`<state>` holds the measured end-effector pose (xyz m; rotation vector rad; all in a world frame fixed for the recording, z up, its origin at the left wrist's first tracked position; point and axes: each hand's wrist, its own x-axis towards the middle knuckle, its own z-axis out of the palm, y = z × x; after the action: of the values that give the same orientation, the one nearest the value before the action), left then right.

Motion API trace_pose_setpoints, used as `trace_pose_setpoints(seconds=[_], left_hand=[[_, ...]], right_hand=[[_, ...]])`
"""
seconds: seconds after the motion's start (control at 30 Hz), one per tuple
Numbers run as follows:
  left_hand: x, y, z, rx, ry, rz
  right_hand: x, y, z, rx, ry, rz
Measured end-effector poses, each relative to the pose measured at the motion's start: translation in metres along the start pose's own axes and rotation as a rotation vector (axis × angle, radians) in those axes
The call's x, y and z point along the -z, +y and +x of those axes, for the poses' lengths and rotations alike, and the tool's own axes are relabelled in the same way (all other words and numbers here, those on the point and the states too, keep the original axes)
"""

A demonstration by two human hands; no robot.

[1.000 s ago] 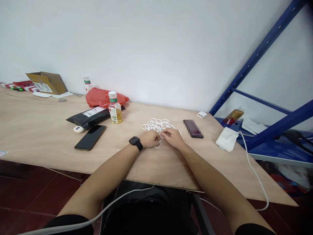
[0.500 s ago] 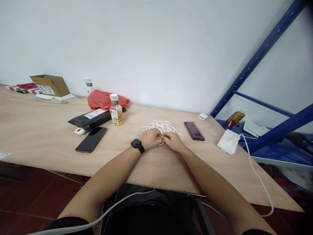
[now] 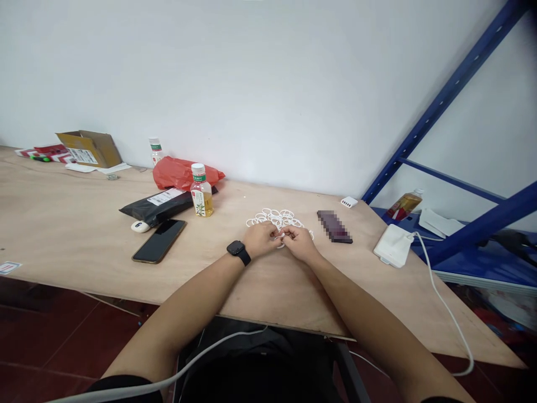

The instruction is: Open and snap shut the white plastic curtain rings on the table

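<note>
Several thin white plastic rings (image 3: 287, 213) lie in a loose cluster on the wooden table, just beyond my hands. My left hand (image 3: 260, 240), with a black watch on its wrist, pinches a white ring (image 3: 282, 235) between thumb and fingers. Touching or nearly touching it, my right hand (image 3: 299, 243) is closed at the fingertips on the same small white piece. The fingers cover most of that ring, so I cannot tell whether it is joined to others.
Left of my hands are a phone (image 3: 159, 240), a black parcel (image 3: 145, 208), a drink bottle (image 3: 202, 193) and a red bag (image 3: 176, 172). On the right lie a dark pixelated slab (image 3: 334, 226), a white power bank (image 3: 393, 245) with its cable, and a blue rack (image 3: 444, 95).
My fingertips have shifted slightly around the white ring, which now shows less below them. The whole view has moved a little; the other things stay in place.
</note>
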<state>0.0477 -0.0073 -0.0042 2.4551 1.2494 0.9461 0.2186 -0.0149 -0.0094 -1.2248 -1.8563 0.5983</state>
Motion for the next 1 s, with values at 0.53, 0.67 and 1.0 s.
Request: trace_pose_setpoints(seconds=[0.53, 0.67, 1.0], left_hand=[[-0.003, -0.004, 0.000, -0.029, 0.019, -0.103], [-0.004, -0.004, 0.001, -0.017, 0.027, -0.140], [-0.012, -0.005, 0.000, 0.026, 0.041, -0.324]], right_hand=[[-0.002, 0.004, 0.001, 0.058, 0.069, -0.058], [-0.004, 0.004, 0.002, 0.054, 0.086, -0.051], [-0.003, -0.001, 0.002, 0.047, 0.150, -0.026]])
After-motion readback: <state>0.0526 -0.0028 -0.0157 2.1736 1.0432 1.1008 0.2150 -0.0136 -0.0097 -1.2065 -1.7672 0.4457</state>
